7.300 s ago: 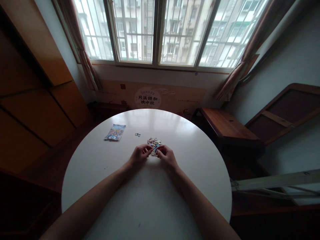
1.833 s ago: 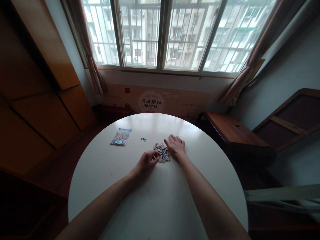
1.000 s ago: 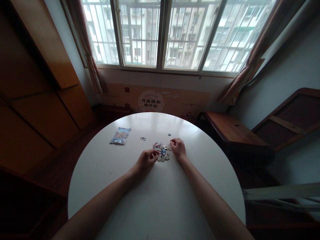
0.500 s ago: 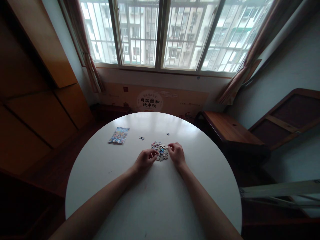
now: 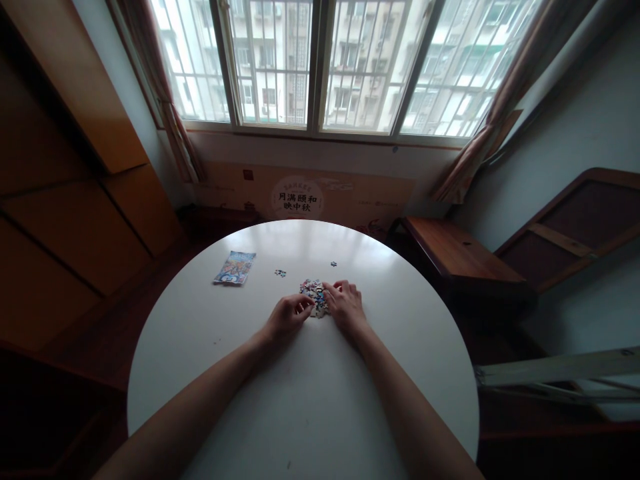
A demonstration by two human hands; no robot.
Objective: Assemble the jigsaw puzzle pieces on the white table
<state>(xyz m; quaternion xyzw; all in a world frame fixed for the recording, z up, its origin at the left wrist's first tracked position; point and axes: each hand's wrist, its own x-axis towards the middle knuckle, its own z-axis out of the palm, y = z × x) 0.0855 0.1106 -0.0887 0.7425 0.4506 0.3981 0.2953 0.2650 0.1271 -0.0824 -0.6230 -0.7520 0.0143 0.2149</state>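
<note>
Puzzle pile (image 5: 319, 302): pieces heaped near the middle of the table (image 5: 300, 400), between your two hands, presumably so that both can reach them. Your left hand (image 5: 292, 312) curls at the pile's near left edge, thumb and fingers close together; whether they pinch a piece cannot be told. Your right hand (image 5: 345, 301) bends loosely over the right edge, its underside hidden, so its grip is likewise uncertain. Beyond the pile lie a cluster (image 5: 280, 273) and a piece (image 5: 333, 264), probably kept apart to avoid mixing. Farther left, the packet (image 5: 235, 268) lies picture-up, likely for reference.
</note>
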